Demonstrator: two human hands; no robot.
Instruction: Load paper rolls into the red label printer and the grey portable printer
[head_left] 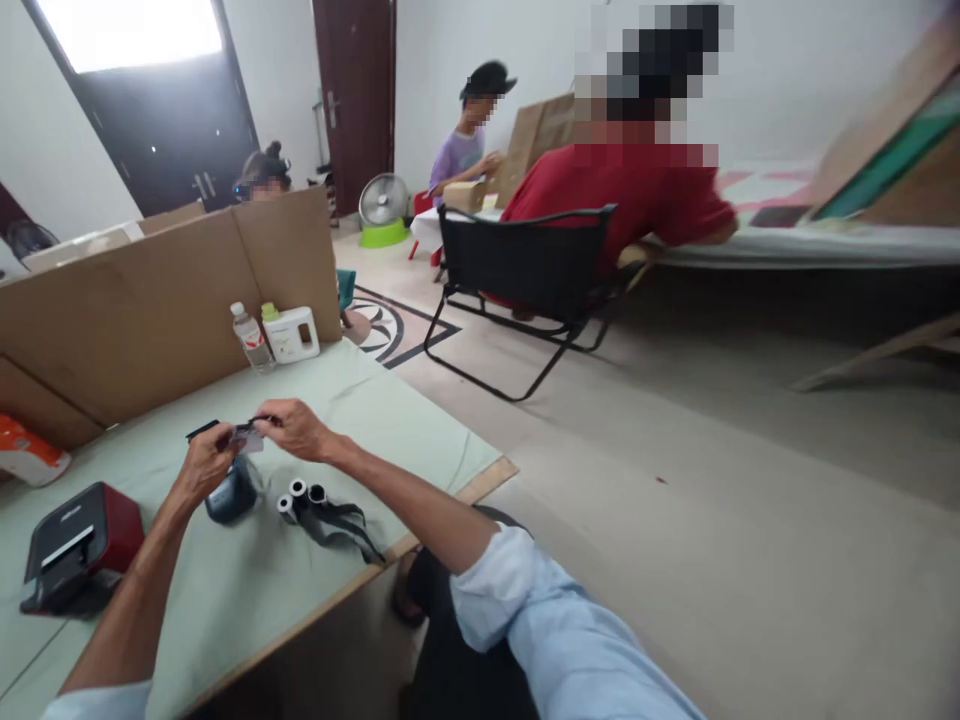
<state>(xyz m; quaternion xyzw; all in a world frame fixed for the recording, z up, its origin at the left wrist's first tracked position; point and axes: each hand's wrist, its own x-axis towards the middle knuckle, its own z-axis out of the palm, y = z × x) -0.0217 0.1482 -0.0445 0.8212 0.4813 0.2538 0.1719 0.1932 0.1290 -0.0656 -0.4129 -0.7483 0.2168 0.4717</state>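
Note:
My left hand [204,462] and my right hand [300,430] meet above the pale green table, fingers closed. Between them they pinch a small dark piece with a pale, see-through part [249,438]; its exact kind is too small to make out. A black strip sticks out beyond the left fingers. Just below the hands a dark blue rounded object [232,494] rests on the cloth. To its right lie several small white-ended rolls [298,492] with dark ribbon [337,525] trailing toward the table edge.
A red and black boxy device [86,550] sits at left, near an orange and white pack [28,450]. A water bottle [252,338] and a white jug [292,335] stand by a cardboard screen [150,310]. Beyond are a black folding chair [525,250], a fan [384,203] and other people.

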